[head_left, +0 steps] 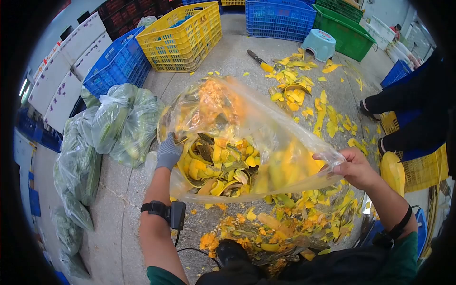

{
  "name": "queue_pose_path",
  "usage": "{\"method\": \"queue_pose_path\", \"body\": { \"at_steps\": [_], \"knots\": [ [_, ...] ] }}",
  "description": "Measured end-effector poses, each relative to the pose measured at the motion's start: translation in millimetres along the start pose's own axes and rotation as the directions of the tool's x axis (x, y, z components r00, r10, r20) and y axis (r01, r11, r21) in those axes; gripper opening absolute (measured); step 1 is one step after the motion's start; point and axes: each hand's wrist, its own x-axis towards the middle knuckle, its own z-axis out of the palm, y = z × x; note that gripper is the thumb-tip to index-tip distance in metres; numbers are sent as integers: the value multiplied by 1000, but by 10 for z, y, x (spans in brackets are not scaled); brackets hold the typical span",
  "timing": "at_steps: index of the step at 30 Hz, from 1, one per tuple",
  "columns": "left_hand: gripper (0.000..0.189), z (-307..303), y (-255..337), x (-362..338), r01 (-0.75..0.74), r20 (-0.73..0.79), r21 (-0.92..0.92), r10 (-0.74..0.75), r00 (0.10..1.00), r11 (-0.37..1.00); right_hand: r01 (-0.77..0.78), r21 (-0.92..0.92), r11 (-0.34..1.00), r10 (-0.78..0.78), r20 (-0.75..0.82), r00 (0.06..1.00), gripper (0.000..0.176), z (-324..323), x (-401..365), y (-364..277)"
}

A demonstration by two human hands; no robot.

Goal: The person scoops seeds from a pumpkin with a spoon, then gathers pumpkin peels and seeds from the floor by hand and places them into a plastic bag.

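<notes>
A big clear plastic bag is spread open in front of me, with pumpkin peels and orange pumpkin pulp inside. My left hand, in a grey glove, is closed at the bag's left rim; its fingertips are partly hidden beside the peels. My bare right hand pinches the bag's right edge between thumb and fingers, stretching the plastic sideways. Beneath the bag, loose peel scraps and orange pulp cover the floor around my shoe.
Bagged green vegetables lie at left. A yellow crate, blue crates and a green tub line the back. A knife lies near a light-blue stool. Another person's legs are at right, near a peeled pumpkin.
</notes>
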Motion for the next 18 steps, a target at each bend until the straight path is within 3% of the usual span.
{"method": "queue_pose_path", "body": {
  "at_steps": [2,4,6,8,9,12,14,15,17,18],
  "knots": [
    [36,81,-62,45,25,68,-170,-13,998,985,-8,2,1000,8,-6,1000,29,31,18,45],
    [34,139,-73,77,10,67,-119,-2,998,993,-2,0,1000,2,-30,1000,38,18,57,103],
    [32,136,-8,92,-12,66,-75,17,998,997,-19,-15,1000,19,-9,1000,37,92,58,-11],
    [32,122,63,113,149,118,-88,-138,983,985,-38,-30,999,38,0,999,35,125,53,-68],
    [32,121,73,124,145,120,-89,-134,984,985,-30,-30,999,31,7,1000,36,126,61,-61],
    [35,101,95,118,115,44,-93,-111,993,989,-24,-38,999,25,13,1000,37,110,80,-45],
    [34,21,130,64,-29,-265,-159,-14,964,987,-27,-42,999,28,6,1000,38,74,66,-46],
    [34,-81,225,-27,-37,-258,-158,-5,966,987,-29,-33,999,29,9,1000,38,58,62,-48],
    [31,-306,485,-344,-183,-334,-446,27,942,876,-35,-17,999,35,8,999,38,37,66,-38],
    [31,-344,604,-490,-183,-329,-445,30,944,877,-35,-9,999,35,8,999,39,29,74,-32]
  ]
}}
